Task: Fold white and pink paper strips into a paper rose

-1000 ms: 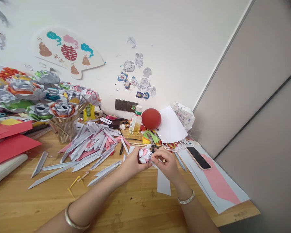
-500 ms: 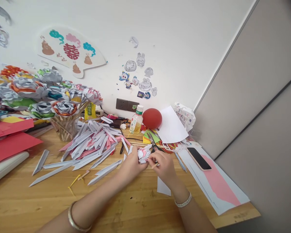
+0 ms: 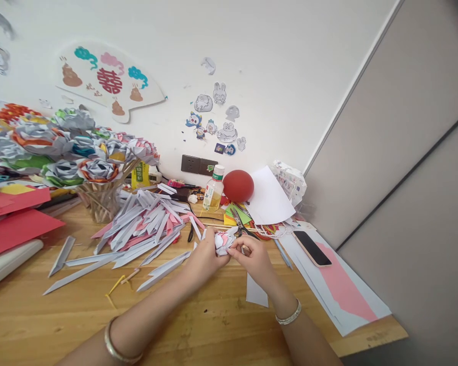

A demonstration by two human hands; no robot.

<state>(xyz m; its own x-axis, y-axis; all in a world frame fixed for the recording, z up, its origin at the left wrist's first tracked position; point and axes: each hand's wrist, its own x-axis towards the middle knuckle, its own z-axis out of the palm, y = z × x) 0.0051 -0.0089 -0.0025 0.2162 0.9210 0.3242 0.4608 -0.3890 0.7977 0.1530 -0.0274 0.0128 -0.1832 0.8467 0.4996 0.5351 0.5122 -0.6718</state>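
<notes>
A white and pink folded-paper flower (image 3: 223, 242) is between my two hands, above the wooden table. My left hand (image 3: 208, 255) is closed around its left side. On the other side, the fingertips of my right hand (image 3: 254, 258) pinch the flower's right edge. A short bit of pale wooden stick (image 3: 246, 249) shows among the right fingers; whether it joins the flower is hidden. Just behind the hands lie black-handled scissors (image 3: 239, 222). Left of them spreads a heap of folded white and pink paper strips (image 3: 148, 221).
Paper flowers on sticks stand in a clear vase (image 3: 101, 203) at the left. A bottle (image 3: 214, 190) and red balloon (image 3: 238, 186) stand along the wall. At the right, a phone (image 3: 312, 248) rests on paper sheets (image 3: 351, 290). Red paper (image 3: 19, 231) lies far left.
The right fingers have shifted slightly up and left along the flower's edge, and less of the stick shows. The whole view has moved a little; the left hand keeps its hold.
</notes>
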